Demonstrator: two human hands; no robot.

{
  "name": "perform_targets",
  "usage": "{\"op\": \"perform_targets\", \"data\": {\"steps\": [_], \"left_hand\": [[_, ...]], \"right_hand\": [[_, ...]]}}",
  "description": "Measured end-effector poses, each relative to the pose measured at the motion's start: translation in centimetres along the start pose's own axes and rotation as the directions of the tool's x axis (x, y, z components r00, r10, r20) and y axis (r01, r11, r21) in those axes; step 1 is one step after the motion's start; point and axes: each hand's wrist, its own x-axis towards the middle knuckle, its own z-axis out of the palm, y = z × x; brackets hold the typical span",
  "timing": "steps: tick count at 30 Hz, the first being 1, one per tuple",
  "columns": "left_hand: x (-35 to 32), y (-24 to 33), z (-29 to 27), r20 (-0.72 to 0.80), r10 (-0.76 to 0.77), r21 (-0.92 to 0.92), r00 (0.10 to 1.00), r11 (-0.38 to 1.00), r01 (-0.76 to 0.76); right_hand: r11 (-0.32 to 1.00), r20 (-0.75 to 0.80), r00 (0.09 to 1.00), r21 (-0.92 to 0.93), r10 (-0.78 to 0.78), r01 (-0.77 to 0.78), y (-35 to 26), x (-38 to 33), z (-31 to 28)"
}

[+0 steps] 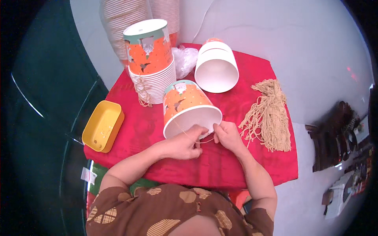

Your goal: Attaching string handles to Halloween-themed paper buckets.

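At the left edge of the red table sits a yellow tray, out of the arms' way. Next comes a tall stack of paper buckets, nested bottoms up, perhaps to save room, with loose strands hanging down its front. The orange bucket lies tipped at the middle, mouth toward the person, which seems to bring its rim within reach of both hands. The left hand is at that rim, fingers curled narrow, a thin cord crossing them; whether they grip it, I can't tell. Beyond the bucket, white-mouthed buckets lie on their sides. The right hand pinches close at the rim, apparently on the cord. A tan cord bundle lies just beside it, presumably for easy picking.
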Motion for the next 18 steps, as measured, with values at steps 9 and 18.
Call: {"op": "perform_targets", "data": {"steps": [9,18], "left_hand": [[-5.0,8.4,-9.8,0.036,0.256,0.105,0.966,0.960,-0.258],[3.6,8.2,-12.5,-0.473,0.058,-0.624,0.879,0.682,-0.381]], "right_hand": [[0.972,-0.333,0.943,0.217,-0.009,0.086,-4.4,-0.6,-6.9],[0.961,-0.436,0.866,-0.224,-0.246,0.160,-10.4,1.0,-11.0]]}}
